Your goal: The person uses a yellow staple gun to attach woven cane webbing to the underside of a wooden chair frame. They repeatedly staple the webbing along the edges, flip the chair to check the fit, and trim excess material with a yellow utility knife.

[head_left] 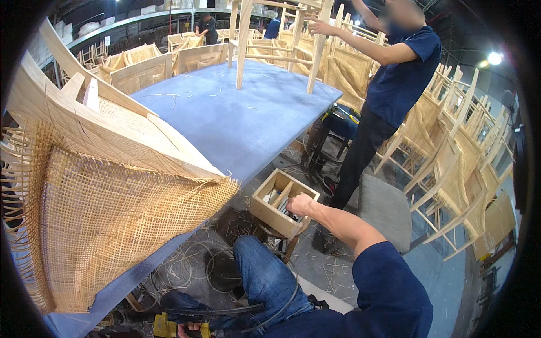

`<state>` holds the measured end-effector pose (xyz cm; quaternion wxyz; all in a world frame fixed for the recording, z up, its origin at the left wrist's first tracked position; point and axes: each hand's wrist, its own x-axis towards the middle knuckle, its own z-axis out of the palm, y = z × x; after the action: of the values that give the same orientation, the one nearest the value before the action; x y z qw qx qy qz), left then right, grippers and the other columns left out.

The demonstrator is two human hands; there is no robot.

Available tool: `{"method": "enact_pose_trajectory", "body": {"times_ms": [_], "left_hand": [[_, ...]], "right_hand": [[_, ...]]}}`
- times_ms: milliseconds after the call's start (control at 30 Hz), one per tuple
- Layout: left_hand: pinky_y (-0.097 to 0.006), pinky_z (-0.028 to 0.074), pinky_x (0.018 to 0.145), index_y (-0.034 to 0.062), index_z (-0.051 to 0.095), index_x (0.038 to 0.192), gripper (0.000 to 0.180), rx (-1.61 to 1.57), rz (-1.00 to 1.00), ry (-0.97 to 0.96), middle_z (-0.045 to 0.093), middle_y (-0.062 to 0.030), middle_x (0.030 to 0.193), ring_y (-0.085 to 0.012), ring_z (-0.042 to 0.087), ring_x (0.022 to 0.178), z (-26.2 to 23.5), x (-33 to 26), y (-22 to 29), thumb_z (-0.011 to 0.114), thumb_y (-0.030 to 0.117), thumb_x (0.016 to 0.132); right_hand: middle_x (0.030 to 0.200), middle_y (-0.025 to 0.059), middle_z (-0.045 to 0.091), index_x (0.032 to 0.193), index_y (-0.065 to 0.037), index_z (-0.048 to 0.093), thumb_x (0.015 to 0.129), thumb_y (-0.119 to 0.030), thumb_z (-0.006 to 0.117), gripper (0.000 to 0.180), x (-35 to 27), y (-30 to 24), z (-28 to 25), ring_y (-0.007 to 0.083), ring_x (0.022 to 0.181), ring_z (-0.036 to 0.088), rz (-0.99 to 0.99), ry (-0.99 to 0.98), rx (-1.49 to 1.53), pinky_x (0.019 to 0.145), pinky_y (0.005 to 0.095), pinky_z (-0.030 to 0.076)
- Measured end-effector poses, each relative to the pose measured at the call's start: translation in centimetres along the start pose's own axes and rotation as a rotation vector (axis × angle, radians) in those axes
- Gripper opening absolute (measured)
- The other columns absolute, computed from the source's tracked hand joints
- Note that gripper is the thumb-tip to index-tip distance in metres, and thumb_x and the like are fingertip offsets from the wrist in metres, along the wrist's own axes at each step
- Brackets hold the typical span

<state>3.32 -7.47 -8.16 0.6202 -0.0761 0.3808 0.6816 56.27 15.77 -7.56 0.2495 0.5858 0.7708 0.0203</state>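
Wooden tool box (282, 204), rigid, light-looking, on a stool just off the blue surface's (236, 118) near edge; right hand (299, 204) reaches inside, fingers hidden; left hand (190, 328) grips a yellow tool (164, 325).

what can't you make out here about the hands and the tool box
- Head view: right hand fingers reach down into the wooden box; its wall hides what they touch.
- Left hand is cut off by the lower edge on a yellow tool; its grip is unclear.
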Motion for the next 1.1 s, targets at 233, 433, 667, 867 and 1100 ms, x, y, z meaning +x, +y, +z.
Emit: {"method": "enact_pose_trajectory", "body": {"times_ms": [233, 433, 667, 867, 1100], "left_hand": [[-0.036, 0.045, 0.067, 0.016, 0.053, 0.086, 0.024, 0.061, 0.084, 0.013, 0.043, 0.0026, 0.07, -0.0135, 0.043, 0.065, -0.1, 0.2, -0.2, 0.058, 0.037, 0.095], [-0.027, 0.032, 0.057, 0.0163, 0.051, 0.086, 0.026, -0.101, 0.138, -0.109, 0.034, 0.0044, 0.065, -0.0098, 0.032, 0.058, -2.7, 0.9, -0.2, 0.056, 0.04, 0.095], [-0.03, 0.035, 0.056, 0.0125, 0.06, 0.098, 0.058, -0.35, 0.108, -0.362, 0.043, 0.0006, 0.061, -0.0123, 0.037, 0.053, -4.8, -0.1, -0.4, 0.053, 0.069, 0.088], [-0.03, 0.041, 0.062, 0.0127, 0.06, 0.098, 0.061, -0.309, 0.073, -0.481, 0.043, 0.0019, 0.059, -0.0119, 0.037, 0.048, -4.7, 0.9, -0.2, 0.049, 0.072, 0.089], [-0.037, 0.053, 0.078, 0.0116, 0.06, 0.101, 0.062, -0.361, 0.046, -0.544, 0.045, 0.0007, 0.057, -0.0122, 0.04, 0.045, -6.8, 1.1, -0.2, 0.047, 0.072, 0.089]], "right_hand": [[0.099, 0.0097, 0.073, 0.102, -0.013, 0.07, 0.082, -0.016, 0.064, 0.021, -1.4, -0.9, -4.0, 0.0296, 0.097, 0.072, 0.043, -0.127, -0.032, 0.084, 0.0452, 0.054], [0.096, 0.016, 0.073, 0.098, -0.009, 0.072, 0.084, -0.013, 0.06, 0.018, -3.7, -1.5, -7.5, 0.0308, 0.088, 0.071, 0.193, -0.035, 0.158, 0.077, 0.0423, 0.057], [0.11, 0.01, 0.068, 0.131, 0.002, 0.057, 0.096, -0.006, 0.062, 0.037, -18.1, 0.5, -7.4, 0.0152, 0.103, 0.063, 0.171, 0.571, 1.22, 0.094, 0.0305, 0.049], [0.101, 0.0145, 0.068, 0.125, 0.006, 0.058, 0.087, 0.007, 0.059, 0.038, -13.2, -17.7, -11.3, 0.0236, 0.089, 0.07, 0.106, 0.497, 1.727, 0.071, 0.0316, 0.059], [0.102, 0.0145, 0.073, 0.132, 0.002, 0.055, 0.093, 0.003, 0.063, 0.04, -8.9, -36.8, -16.5, 0.0156, 0.096, 0.069, -0.584, -0.211, 1.889, 0.083, 0.0261, 0.053]]}}
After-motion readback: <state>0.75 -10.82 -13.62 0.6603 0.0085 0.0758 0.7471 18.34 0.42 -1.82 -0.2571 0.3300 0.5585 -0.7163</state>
